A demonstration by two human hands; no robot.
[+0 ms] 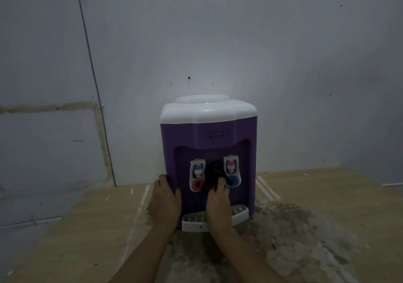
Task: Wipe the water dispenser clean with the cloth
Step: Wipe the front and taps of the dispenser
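A purple water dispenser (pixel 208 130) with a white top stands on a wooden surface against the wall. Two white taps sit in its front recess, above a white drip tray (pixel 241 214). My left hand (pixel 164 199) holds the dispenser's lower left corner, fingers wrapped round its edge. My right hand (pixel 218 204) grips a dark cloth (pixel 214 171) and presses it into the recess between the two taps. The cloth covers part of the panel between them.
The wooden surface (pixel 327 206) is stained and dusty in front of and to the right of the dispenser. A grey wall (pixel 218 42) stands close behind, with a vertical seam at the left.
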